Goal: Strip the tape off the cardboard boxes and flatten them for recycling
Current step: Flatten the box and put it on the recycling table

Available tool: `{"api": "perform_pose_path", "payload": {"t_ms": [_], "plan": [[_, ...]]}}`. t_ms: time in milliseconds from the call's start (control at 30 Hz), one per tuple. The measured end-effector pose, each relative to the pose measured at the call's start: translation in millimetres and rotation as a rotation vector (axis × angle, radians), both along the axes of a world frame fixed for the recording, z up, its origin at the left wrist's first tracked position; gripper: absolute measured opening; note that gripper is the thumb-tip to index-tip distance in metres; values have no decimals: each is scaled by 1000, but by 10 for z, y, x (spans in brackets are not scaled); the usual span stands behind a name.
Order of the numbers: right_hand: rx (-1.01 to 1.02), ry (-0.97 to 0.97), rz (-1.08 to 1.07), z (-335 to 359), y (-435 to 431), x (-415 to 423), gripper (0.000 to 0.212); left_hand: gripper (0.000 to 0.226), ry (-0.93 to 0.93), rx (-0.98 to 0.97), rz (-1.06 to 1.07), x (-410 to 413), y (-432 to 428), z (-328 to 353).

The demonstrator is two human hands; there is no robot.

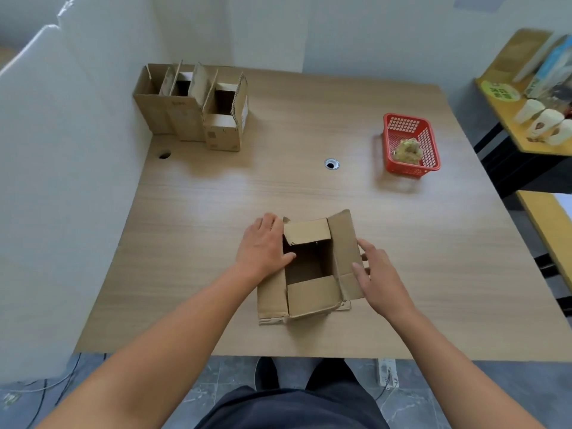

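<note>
A small brown cardboard box (312, 292) stands on the wooden table (309, 187) near its front edge, its top flaps open and its inside dark. My left hand (263, 246) lies flat on the box's left flap, thumb at the rim of the opening. My right hand (379, 274) has straight fingers touching the outer edge of the box's raised right flap. Three more open cardboard boxes (192, 109) stand in a row at the table's back left corner.
A red plastic basket (428, 144) holding a wad of crumpled tape (408, 150) sits at the right of the table. A cable grommet (331, 164) lies mid-table. White partitions stand left and behind. A yellow shelf (510, 119) with cups stands to the right.
</note>
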State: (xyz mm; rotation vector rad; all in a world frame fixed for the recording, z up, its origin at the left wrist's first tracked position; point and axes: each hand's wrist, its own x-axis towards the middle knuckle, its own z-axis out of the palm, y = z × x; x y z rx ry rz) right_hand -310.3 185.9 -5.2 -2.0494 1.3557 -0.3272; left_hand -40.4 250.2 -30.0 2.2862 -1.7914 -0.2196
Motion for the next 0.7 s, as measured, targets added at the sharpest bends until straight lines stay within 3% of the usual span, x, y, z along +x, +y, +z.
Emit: {"api": "perform_pose_path", "payload": {"t_ms": [67,167,267,333,433,533,700], "plan": [[-78,144,-2,1,-30,-84,57,71,-18,59,-35,-15,-113,5],[-47,252,33,-71,3,-83,43,81,-32,162,-116,8,-247,-25],[57,238,35,-141,65,4,46,63,23,242,-162,35,-364,-56],[216,122,-9,-120,121,69,39,38,216,209,-50,34,-396,-57],[407,27,-15,-22,193,165,45,40,515,118,165,27,-395,-92],[391,107,34,55,222,264,23,42,660,48,354,34,-373,-93],[244,151,-28,109,157,482,55,45,765,-104,526,23,-225,-111]]}}
